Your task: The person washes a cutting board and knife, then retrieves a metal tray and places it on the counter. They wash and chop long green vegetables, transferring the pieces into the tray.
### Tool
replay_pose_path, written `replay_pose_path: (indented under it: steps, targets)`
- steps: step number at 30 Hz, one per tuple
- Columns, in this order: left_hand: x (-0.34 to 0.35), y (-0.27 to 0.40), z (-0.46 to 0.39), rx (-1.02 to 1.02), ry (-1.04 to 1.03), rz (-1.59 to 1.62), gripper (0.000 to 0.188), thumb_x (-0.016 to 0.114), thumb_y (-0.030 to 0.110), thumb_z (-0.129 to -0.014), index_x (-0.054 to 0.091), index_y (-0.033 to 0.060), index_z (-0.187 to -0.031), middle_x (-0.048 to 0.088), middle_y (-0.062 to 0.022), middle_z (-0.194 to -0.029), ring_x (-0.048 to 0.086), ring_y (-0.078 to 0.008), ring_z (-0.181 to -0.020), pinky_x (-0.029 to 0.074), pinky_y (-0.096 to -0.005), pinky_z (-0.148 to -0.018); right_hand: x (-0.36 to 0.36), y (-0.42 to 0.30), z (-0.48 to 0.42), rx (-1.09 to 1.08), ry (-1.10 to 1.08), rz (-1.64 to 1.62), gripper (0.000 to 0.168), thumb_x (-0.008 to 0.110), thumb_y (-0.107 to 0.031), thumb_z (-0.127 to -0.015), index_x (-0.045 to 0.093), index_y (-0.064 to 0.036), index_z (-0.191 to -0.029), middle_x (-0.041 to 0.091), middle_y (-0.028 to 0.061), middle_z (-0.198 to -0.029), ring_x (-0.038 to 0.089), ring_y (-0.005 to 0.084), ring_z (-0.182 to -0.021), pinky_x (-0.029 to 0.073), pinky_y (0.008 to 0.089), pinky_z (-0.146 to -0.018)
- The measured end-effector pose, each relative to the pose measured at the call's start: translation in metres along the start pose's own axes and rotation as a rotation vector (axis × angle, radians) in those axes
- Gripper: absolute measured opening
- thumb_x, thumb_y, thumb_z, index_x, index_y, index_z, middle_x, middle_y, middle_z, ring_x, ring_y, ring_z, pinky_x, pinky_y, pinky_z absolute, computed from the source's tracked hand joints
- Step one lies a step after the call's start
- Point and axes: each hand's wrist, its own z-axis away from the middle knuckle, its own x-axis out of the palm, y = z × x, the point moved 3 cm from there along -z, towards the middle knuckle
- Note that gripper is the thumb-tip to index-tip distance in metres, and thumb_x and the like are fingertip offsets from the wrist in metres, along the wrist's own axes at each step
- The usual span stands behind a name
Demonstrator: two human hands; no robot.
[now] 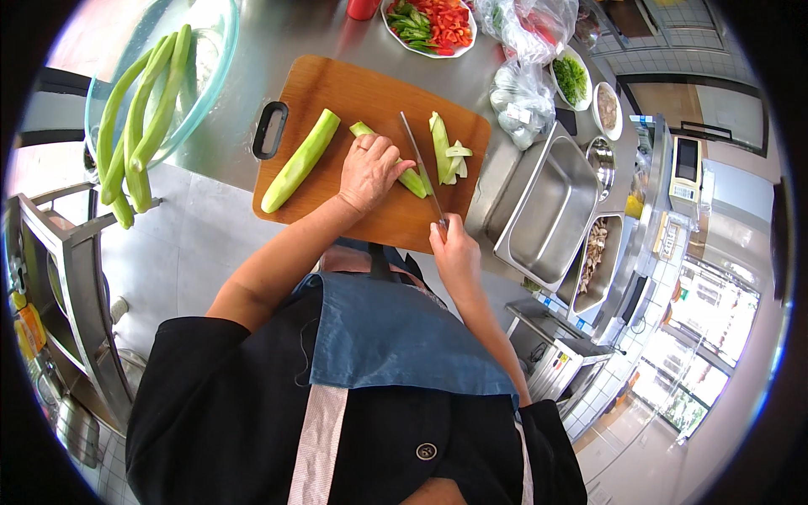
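Note:
On a wooden cutting board (379, 88) with a black-rimmed handle slot, my left hand (368, 172) holds down a peeled pale-green gourd piece (413, 183). Its middle is hidden under my fingers. My right hand (456, 249) grips a kitchen knife (416, 148) by its handle, the blade pointing away from me and close against the near end of that piece. To the right of the blade are a cut length of gourd (439, 136) and a small pile of slices (456, 165). A longer peeled gourd piece (300, 163) rests apart at the board's left.
At left, long peeled gourds (154, 104) overhang a clear bowl (221, 82). Beyond the board stands a plate of chopped green and red peppers (447, 53). Plastic bags (521, 104), a steel pan (549, 208), and a tray of sliced mushrooms (593, 252) are at right.

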Motion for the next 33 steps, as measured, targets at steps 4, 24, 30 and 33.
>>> replay_pose_path:
  steps: [4,24,30,33]
  targets:
    - [0.001,0.0,0.002,0.022,0.011,0.003,0.028,0.069,0.032,-0.076,0.054,0.0102,-0.069,0.052,-0.005,-0.079,0.051,-0.0244,-0.083,0.042,-0.0362,-0.08,0.002,0.001,0.003,0.005,0.034,-0.038,0.02,0.06,-0.019,-0.088,0.053,-0.004,-0.099,0.065,0.0158,-0.075,0.064,0.0337,-0.065,0.05,0.0427,-0.057]
    - [0.0,-0.002,0.003,0.025,0.057,0.059,0.023,0.072,0.022,-0.074,0.054,0.0088,-0.066,0.054,-0.0055,-0.079,0.051,-0.0255,-0.08,0.042,-0.037,-0.074,0.006,0.0,0.016,0.048,0.042,-0.067,0.02,0.06,-0.018,-0.087,0.053,-0.004,-0.098,0.065,0.0173,-0.076,0.064,0.0357,-0.067,0.05,0.0446,-0.058]
    - [0.0,-0.005,0.004,0.012,0.061,0.085,0.022,0.072,0.021,-0.074,0.056,0.0082,-0.067,0.055,-0.0056,-0.08,0.052,-0.0254,-0.081,0.042,-0.0371,-0.074,0.008,-0.001,0.012,0.05,0.011,-0.06,0.02,0.06,-0.018,-0.087,0.053,-0.003,-0.097,0.065,0.0175,-0.075,0.064,0.0356,-0.067,0.05,0.0448,-0.057]
    - [0.002,-0.004,0.003,0.027,0.083,0.091,0.021,0.072,0.02,-0.074,0.056,0.0076,-0.068,0.056,-0.0057,-0.081,0.053,-0.0253,-0.081,0.042,-0.0368,-0.074,0.002,-0.007,0.018,0.052,0.051,-0.12,0.02,0.06,-0.018,-0.087,0.053,-0.002,-0.097,0.065,0.0177,-0.076,0.064,0.0361,-0.067,0.05,0.0448,-0.058]
